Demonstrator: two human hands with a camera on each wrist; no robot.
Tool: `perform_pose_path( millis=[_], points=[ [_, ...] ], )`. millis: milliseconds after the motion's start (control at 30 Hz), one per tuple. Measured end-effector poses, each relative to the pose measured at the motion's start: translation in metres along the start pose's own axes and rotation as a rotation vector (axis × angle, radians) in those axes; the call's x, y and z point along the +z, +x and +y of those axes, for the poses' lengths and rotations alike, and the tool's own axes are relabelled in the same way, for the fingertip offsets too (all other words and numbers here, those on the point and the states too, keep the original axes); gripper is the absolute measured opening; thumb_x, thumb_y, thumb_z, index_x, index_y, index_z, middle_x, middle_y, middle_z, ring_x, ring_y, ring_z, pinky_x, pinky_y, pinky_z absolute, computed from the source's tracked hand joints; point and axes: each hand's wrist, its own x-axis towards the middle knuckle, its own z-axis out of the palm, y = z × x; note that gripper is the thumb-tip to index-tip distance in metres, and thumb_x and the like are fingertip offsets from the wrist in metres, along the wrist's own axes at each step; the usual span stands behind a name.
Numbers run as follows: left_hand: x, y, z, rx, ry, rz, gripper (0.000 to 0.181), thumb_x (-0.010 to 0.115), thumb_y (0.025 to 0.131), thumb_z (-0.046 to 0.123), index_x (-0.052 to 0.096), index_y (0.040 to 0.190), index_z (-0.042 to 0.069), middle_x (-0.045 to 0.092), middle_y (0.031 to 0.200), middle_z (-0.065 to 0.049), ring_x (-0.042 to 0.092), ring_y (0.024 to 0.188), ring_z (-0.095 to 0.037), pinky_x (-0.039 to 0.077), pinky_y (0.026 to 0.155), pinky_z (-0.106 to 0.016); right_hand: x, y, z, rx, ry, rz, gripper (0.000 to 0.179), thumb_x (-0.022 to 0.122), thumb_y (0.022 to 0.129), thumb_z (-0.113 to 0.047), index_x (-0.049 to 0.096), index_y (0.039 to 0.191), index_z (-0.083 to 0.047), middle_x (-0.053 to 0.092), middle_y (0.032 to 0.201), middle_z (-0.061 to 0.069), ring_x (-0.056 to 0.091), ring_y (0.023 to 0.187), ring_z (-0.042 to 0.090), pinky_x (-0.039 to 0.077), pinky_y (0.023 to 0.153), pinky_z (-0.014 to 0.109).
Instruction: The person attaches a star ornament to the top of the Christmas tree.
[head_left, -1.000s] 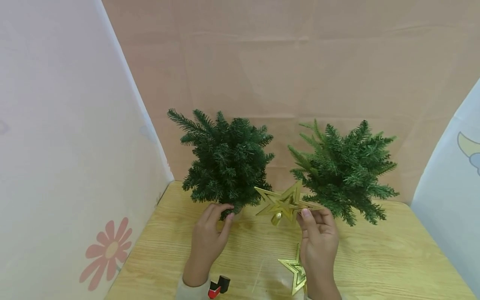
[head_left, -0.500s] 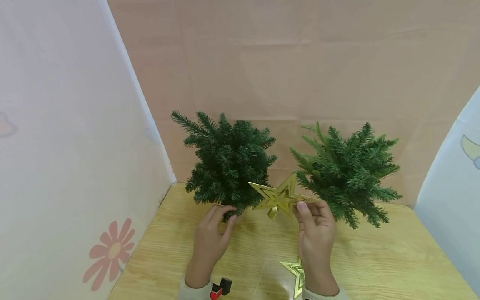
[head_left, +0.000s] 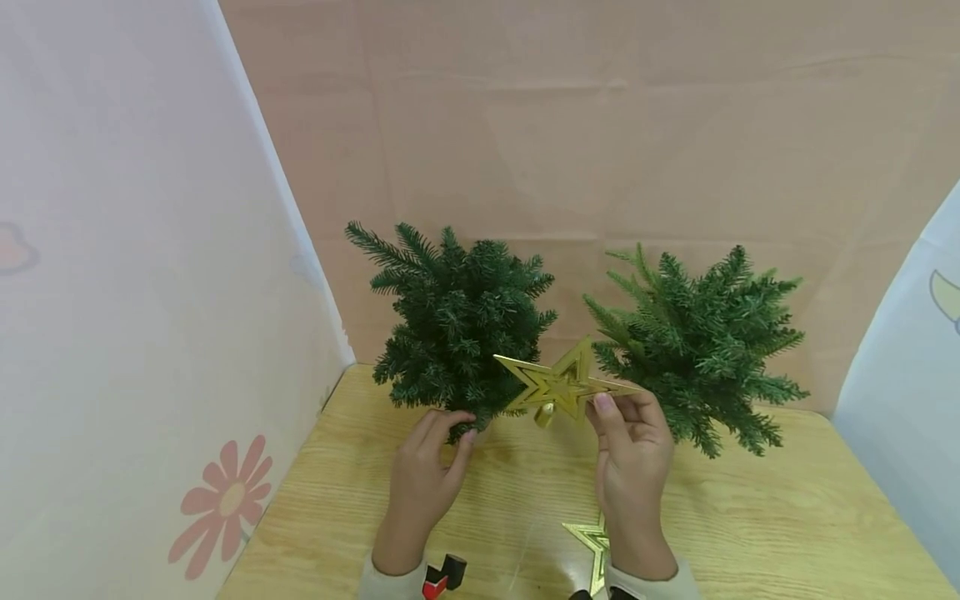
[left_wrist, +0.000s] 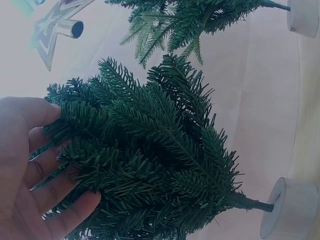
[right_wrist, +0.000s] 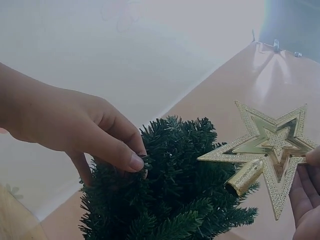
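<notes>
Left hand: fingers pinch bristly dark-green artificial tree, presumably steadying it — right hand: fingers pinch five-pointed glossy gold star, socket left free.

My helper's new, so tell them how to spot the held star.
On the wooden table, find the left tree and right tree. In front, between them, the right hand holds the gold star. Unlike the second star, lying on the table, it's held up.
</notes>
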Motion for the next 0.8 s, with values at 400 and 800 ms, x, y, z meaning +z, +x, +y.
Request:
perform_pose_path(
  millis=[400, 800],
  points=[
    [0.000, 0.000, 0.000, 0.000, 0.001, 0.004, 0.019, 0.070, 0.090, 0.015, 0.068, 0.109, 0.012, 0.064, 0.094, 0.001, 0.063, 0.078, -0.013, 0.053, 0.062, -0.027, 0.009, 0.012, -0.002, -0.034, -0.025, -0.043, 0.020, 0.047, 0.092, 0.020, 0.054, 0.111, 0.019, 0.066, 0.102, 0.020, 0.066, 0.094, 0.025, 0.055, 0.084, 0.033],
    [0.000, -0.001, -0.001, -0.007, -0.001, 0.002, 0.018, 0.070, 0.090, 0.015, 0.069, 0.108, 0.011, 0.064, 0.093, 0.001, 0.062, 0.076, -0.013, 0.053, 0.059, -0.029, 0.014, 0.020, -0.001, -0.017, -0.061, -0.038, 0.019, 0.052, 0.093, 0.016, 0.056, 0.111, 0.017, 0.066, 0.102, 0.019, 0.066, 0.094, 0.024, 0.055, 0.084, 0.032]
  ],
)
